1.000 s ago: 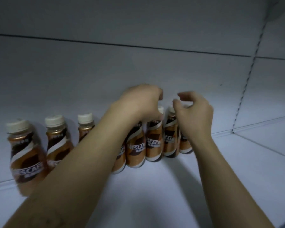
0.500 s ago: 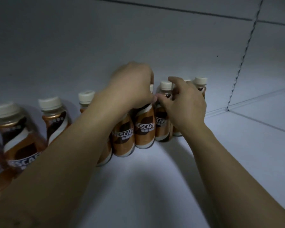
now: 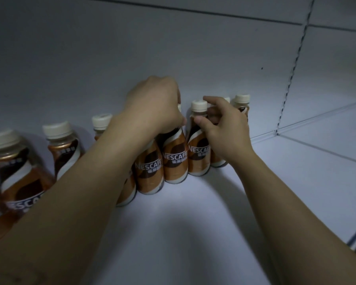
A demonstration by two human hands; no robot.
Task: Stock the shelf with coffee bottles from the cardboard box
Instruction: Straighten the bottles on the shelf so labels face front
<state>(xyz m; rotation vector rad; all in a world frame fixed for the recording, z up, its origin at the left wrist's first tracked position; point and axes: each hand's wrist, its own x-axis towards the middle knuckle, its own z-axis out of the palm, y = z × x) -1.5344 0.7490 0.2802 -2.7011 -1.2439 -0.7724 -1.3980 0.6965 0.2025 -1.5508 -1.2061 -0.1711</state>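
At the far left of the white metal shelf (image 3: 193, 233), brown plastic coffee bottles with cream caps (image 3: 60, 149) stand in a row along the back panel, some gaps between them. Further right the left hand (image 3: 154, 108) is clenched over the neck of a brown-labelled bottle (image 3: 175, 161) in a tight cluster; its cap is hidden under the palm. Just beside it, the right hand (image 3: 224, 128) has thumb and fingers (image 3: 212, 99) grasping the neck of the next cream-capped bottle (image 3: 197, 140), with two more bottles behind it. To the right, past the slotted upright (image 3: 292, 68), the shelf is bare. The cardboard box is out of sight. Judging by the empty front and right, stocking looks well begun but far from finished.
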